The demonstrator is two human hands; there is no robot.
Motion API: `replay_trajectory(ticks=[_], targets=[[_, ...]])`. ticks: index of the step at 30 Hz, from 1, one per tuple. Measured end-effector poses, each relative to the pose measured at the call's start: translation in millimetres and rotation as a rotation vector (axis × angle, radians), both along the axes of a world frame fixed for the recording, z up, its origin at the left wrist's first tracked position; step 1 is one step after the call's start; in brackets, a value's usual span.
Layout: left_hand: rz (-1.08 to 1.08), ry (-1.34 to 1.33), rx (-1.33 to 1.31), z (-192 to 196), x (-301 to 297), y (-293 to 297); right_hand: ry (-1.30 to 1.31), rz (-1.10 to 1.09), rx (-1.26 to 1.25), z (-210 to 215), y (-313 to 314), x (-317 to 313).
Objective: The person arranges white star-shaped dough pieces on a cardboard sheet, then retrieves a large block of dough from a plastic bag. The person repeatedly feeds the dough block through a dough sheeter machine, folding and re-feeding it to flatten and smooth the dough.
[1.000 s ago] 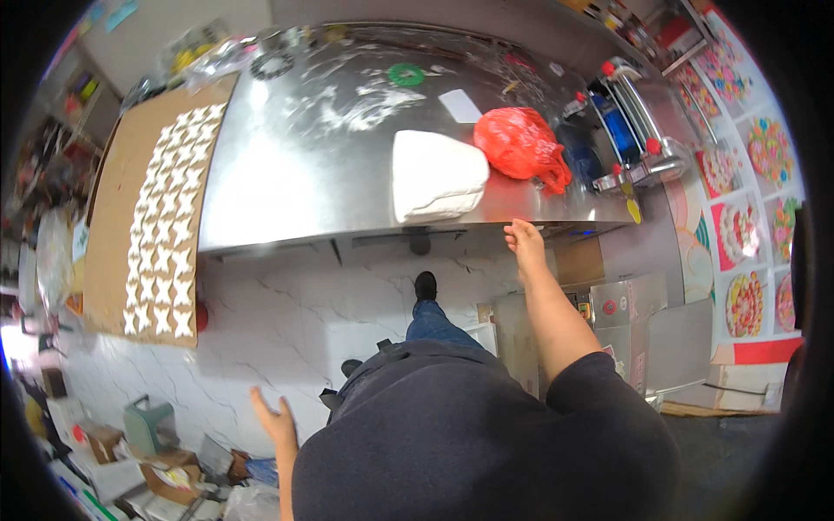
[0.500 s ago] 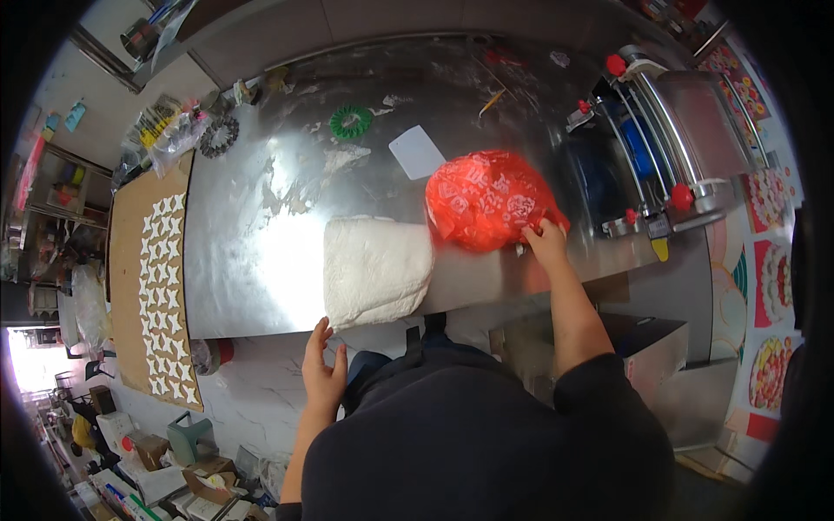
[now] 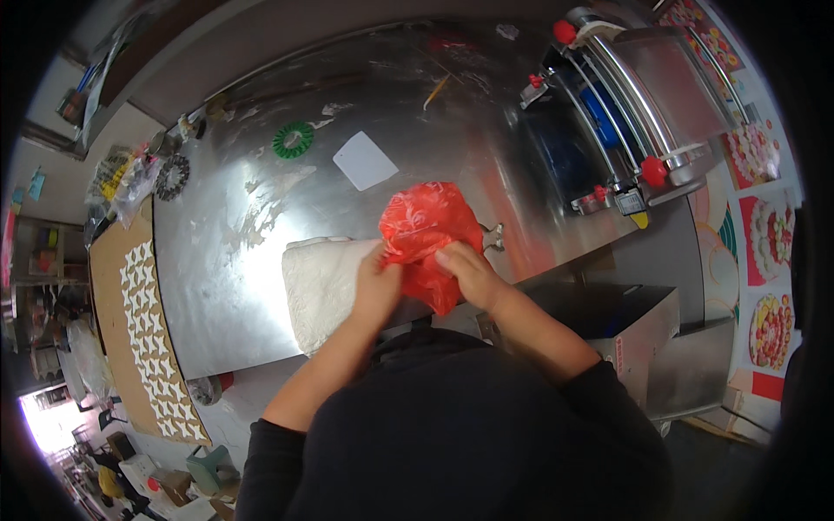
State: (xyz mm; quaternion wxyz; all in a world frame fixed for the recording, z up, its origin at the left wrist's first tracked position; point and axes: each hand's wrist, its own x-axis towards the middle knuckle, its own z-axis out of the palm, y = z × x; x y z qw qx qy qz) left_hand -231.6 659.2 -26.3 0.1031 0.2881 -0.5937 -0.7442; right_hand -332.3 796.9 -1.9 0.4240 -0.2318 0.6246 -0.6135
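Both hands (image 3: 376,285) (image 3: 472,273) hold the bag (image 3: 427,213) (red plastic).

We counted one left hand (image 3: 376,285), one right hand (image 3: 471,271), one red bag (image 3: 427,215), one white slab (image 3: 320,282) and one tabletop (image 3: 208,227). We found one green ring (image 3: 282,141), one dark ring (image 3: 162,181), one white card (image 3: 365,161), one yellow stick (image 3: 437,90), one machine (image 3: 653,87) with four red knobs (image 3: 653,171), one brown board (image 3: 109,265) and dozens of white stars (image 3: 149,315).

Strong glare whitens the steel table (image 3: 469,156) at left. An opening (image 3: 57,424) farther left is overexposed. Lines bend toward black corners.
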Motion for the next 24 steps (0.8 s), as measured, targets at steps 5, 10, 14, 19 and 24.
replay_trajectory(ticks=[5,10,14,19,24], targets=[[0.195,-0.014,-0.016,10,1,-41,0.550,0.083,0.840,-31,30,-49],[0.161,-0.043,-1.232,46,-17,-46,0.743,-0.208,0.361,-31,24,-57],[-0.523,0.418,-1.409,58,-17,-6,1.419,0.018,0.037,-23,-13,-54],[-0.258,-0.067,-1.085,16,-42,6,0.859,0.375,0.500,-31,-53,-73],[-0.343,-0.295,-0.825,-32,-38,-49,0.387,0.095,0.159,-90,-87,-31]])
